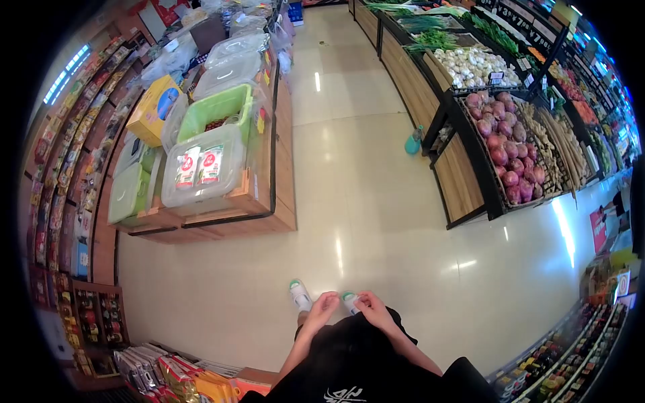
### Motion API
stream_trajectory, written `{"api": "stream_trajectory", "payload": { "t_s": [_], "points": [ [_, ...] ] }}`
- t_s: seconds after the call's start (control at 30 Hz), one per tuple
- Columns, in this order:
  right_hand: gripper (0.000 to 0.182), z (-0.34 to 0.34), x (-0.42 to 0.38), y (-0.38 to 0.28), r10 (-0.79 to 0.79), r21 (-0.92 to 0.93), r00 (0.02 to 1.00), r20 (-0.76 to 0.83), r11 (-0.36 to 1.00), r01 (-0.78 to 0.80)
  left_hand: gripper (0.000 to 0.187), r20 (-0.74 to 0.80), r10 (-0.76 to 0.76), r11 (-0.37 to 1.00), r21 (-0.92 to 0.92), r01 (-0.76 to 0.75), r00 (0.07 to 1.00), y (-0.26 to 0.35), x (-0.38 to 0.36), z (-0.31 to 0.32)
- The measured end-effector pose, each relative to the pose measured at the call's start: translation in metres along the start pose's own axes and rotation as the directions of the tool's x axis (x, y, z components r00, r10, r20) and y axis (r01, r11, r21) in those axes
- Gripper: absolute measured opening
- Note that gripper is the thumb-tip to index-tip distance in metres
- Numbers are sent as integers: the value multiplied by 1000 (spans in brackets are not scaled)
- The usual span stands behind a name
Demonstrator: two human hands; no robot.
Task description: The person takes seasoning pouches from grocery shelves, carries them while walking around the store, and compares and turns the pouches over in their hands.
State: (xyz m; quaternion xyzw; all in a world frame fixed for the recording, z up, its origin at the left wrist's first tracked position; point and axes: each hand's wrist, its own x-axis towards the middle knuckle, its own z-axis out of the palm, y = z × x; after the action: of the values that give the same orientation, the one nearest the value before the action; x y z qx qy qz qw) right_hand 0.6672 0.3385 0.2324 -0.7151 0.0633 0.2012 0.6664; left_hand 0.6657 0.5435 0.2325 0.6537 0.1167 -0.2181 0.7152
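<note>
My left hand (325, 309) is held in front of my body, low in the view, its fingers curled together with nothing visible in them. Beside it, a small gap apart, my right hand (373, 310) has its fingers bent in toward the thumb, and no object shows there either. Neither hand touches any goods. Below them are my white shoes (299, 294) with green inside, on the shiny pale floor (336, 248). My black shirt (356, 363) with a white print fills the bottom middle.
Left stands a wooden display (284, 195) with lidded bins, a green bin (235, 101), two white-and-red packets (199, 167) and a yellow box (154, 111). Right, a produce stand holds red onions (514, 158), garlic (470, 66) and ginger (547, 144). A teal bottle (413, 141) is on the floor. Shelves border both sides.
</note>
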Motion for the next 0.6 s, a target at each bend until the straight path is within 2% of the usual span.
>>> {"api": "stream_trajectory", "payload": {
  "t_s": [0.13,0.23,0.47,0.6],
  "points": [
    [30,33,18,-5,16,20,999,-42,1000,-15,30,69,61,995,76,-67,996,25,14,-40],
    [30,60,33,-12,15,36,998,-59,999,-13,30,65,56,996,67,-60,996,33,25,-76],
    [29,148,75,-41,-6,-30,998,-58,1000,4,28,-10,62,991,121,-60,998,55,41,-186],
    [31,204,114,-45,-38,-95,999,-6,995,37,31,-43,76,991,115,-71,996,65,42,-259]
  ]
}}
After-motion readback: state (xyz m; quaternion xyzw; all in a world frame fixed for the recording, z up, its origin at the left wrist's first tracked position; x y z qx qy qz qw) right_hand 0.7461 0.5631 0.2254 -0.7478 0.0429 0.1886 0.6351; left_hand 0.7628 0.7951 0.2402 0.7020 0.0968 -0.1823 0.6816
